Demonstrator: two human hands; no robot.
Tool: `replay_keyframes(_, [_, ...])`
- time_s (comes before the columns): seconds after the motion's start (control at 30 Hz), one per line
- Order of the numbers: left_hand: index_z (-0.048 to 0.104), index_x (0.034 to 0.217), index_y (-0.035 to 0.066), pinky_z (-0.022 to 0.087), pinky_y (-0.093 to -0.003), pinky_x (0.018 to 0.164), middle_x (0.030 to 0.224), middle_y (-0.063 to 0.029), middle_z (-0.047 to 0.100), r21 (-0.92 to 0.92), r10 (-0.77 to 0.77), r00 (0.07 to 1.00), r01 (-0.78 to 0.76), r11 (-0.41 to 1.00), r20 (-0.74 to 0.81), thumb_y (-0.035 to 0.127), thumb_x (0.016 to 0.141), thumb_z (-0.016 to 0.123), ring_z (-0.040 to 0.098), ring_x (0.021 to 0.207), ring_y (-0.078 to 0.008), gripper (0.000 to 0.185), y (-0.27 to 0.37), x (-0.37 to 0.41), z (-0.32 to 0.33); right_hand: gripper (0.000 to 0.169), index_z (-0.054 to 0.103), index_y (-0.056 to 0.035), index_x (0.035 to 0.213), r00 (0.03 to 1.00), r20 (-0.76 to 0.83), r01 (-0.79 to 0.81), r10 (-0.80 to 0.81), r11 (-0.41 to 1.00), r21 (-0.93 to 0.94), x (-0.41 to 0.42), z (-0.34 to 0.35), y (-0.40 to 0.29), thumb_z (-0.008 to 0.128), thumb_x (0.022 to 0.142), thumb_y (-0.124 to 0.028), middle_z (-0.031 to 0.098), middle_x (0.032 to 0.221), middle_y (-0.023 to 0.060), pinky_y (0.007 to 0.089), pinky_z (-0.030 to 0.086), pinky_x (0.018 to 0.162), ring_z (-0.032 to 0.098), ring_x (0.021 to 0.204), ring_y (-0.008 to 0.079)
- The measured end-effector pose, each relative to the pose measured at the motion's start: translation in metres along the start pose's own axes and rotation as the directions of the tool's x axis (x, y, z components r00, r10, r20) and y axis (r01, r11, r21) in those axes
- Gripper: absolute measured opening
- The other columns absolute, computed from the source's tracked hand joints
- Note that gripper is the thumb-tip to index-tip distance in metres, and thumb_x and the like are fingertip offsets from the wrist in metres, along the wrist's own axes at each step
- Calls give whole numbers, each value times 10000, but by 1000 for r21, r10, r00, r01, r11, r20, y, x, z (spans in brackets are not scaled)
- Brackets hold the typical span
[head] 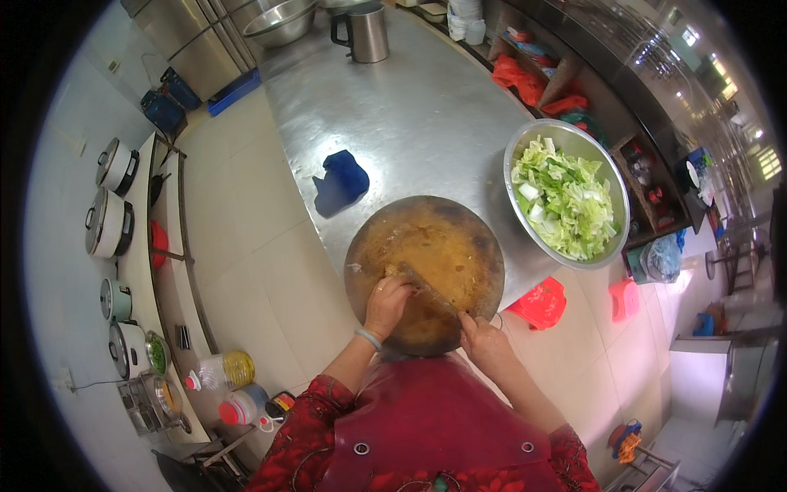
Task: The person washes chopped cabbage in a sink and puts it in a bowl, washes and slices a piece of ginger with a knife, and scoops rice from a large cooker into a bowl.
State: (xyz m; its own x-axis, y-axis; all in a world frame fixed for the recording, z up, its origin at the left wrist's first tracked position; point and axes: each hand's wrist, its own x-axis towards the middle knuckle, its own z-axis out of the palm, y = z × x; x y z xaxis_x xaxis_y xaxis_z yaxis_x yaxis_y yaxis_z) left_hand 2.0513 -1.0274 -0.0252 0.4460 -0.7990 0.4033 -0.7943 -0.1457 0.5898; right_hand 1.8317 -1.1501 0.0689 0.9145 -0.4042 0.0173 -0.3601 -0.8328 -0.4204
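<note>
A round wooden chopping block (442, 240) stands at the near edge of the steel table. My right hand (486, 341) is closed on the handle end of a knife (433, 292), whose narrow-looking blade slants up and left across the block. At the blade's far end my left hand (388, 302) has its fingertips bent down on the block, next to a small brownish piece of food (392, 270); whether it grips the piece is hidden. Small scraps lie on the wood. To the right, a steel bowl (511, 197) holds chopped cabbage (569, 197).
The steel table (430, 123) bears a crumpled blue cloth (341, 182) behind the block and a steel jug (369, 34) at the far end. A red plastic stool (541, 304) is beside the table. Rice cookers (104, 227) line the left shelf, with oil jugs (238, 369) below.
</note>
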Motion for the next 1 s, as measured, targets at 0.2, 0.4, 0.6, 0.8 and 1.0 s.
replay_keyframes(0.2, [687, 894, 51, 492, -386, 878, 997, -96, 641, 77, 6, 999, -3, 997, -39, -12, 729, 659, 586, 1036, -305, 179, 4, -3, 3, 356, 547, -3, 1179, 994, 106, 30, -21, 996, -83, -6, -7, -10, 580, 848, -131, 570, 771, 149, 382, 541, 523, 643, 610, 303])
replay_keyframes(0.4, [670, 889, 49, 489, -388, 868, 999, -100, 634, 50, -11, 998, 15, 999, -65, -23, 730, 654, 584, 1029, -312, 174, -3, -2, 9, 385, 506, 20, 1201, 979, 198, -40, 37, 999, 11, -6, -11, -11, 571, 849, -121, 596, 808, 190, 413, 545, 552, 652, 656, 336])
replay_keyframes(0.6, [660, 873, 59, 483, -392, 867, 1005, -94, 630, -5, -13, 996, 13, 1000, -85, -21, 737, 654, 580, 1009, -315, 158, -2, 3, 11, 195, 490, 34, 997, 948, 304, -141, 91, 979, 146, 5, -14, -9, 536, 847, -82, 600, 803, 253, 485, 523, 621, 629, 694, 411])
replay_keyframes(0.8, [660, 889, 72, 476, -394, 869, 1002, -86, 629, -28, -22, 997, 20, 999, -72, -27, 742, 645, 569, 1007, -312, 179, -5, 2, 11, 146, 479, 32, 938, 948, 307, -150, 86, 970, 192, 16, -3, -7, 527, 842, -67, 601, 770, 264, 497, 518, 615, 625, 686, 421])
replay_keyframes(1.0, [637, 875, 59, 451, -423, 887, 954, -116, 612, -69, -41, 999, 40, 997, -15, -14, 737, 651, 572, 980, -346, 157, -11, -2, 14, 161, 505, 17, 947, 953, 278, -169, 117, 971, 169, 46, 32, 1, 530, 821, -80, 619, 704, 263, 512, 527, 619, 631, 670, 434])
